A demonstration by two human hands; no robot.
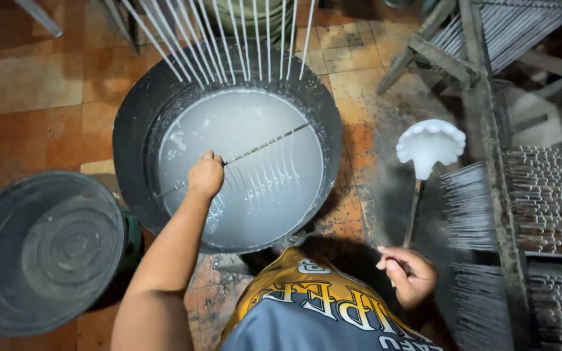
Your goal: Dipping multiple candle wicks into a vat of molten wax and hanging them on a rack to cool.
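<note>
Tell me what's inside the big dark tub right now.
The tub holds milky white liquid. The left hand holds a thin rod across it, with hanging strands dipping in. The opaque liquid hides their lower ends and the bottom.

Left hand gripping rod over vat

Open liquid at the vat's near side, hanging rods barring its far rim, lid left, racks crowding right.
</note>
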